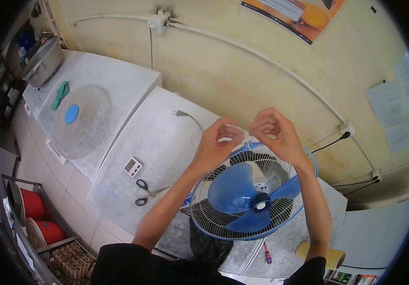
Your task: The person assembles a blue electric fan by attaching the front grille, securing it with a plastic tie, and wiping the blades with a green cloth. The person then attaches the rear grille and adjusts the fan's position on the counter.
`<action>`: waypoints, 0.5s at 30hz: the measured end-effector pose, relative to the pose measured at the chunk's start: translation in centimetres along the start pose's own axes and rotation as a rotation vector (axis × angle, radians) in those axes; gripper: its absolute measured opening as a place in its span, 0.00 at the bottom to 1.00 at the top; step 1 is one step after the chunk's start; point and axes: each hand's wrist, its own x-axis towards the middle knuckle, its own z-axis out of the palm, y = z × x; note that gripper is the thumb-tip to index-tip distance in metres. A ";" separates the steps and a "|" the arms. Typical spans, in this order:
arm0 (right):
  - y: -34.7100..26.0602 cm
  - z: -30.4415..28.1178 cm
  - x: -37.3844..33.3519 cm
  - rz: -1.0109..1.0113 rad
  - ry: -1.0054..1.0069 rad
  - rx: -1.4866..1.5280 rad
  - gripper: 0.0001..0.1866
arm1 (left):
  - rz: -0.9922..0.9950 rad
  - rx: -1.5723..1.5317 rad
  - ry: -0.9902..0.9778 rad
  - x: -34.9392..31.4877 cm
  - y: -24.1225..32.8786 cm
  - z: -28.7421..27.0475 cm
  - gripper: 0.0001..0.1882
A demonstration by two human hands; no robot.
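A fan [233,190] with blue blades stands in front of me, its front uncovered and its wire rear guard edged by a blue rim. Just over the top of that rim, my left hand [221,141] has its fingers curled and the thumb drawn toward them. Close beside it, my right hand [276,135] is likewise curled in a pinch. Whatever the fingertips hold, if anything, is too small to make out. Small clips [248,145] show on the rim below them. The detached front guard [85,135], with a blue centre cap, lies to the left on a white chest top.
On the white surface are a timer [132,167], black-handled scissors [142,192] and a plug [181,113]. A black plastic bag [209,247], a screwdriver [267,256] and a yellow roll [337,259] lie nearer. A green cloth [60,95] and metal pot [44,61] sit far left.
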 end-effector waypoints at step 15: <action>-2.1 0.1 -0.9 -0.029 -0.065 -0.233 0.12 | -0.159 0.369 -0.238 -0.5 1.3 -2.5 0.14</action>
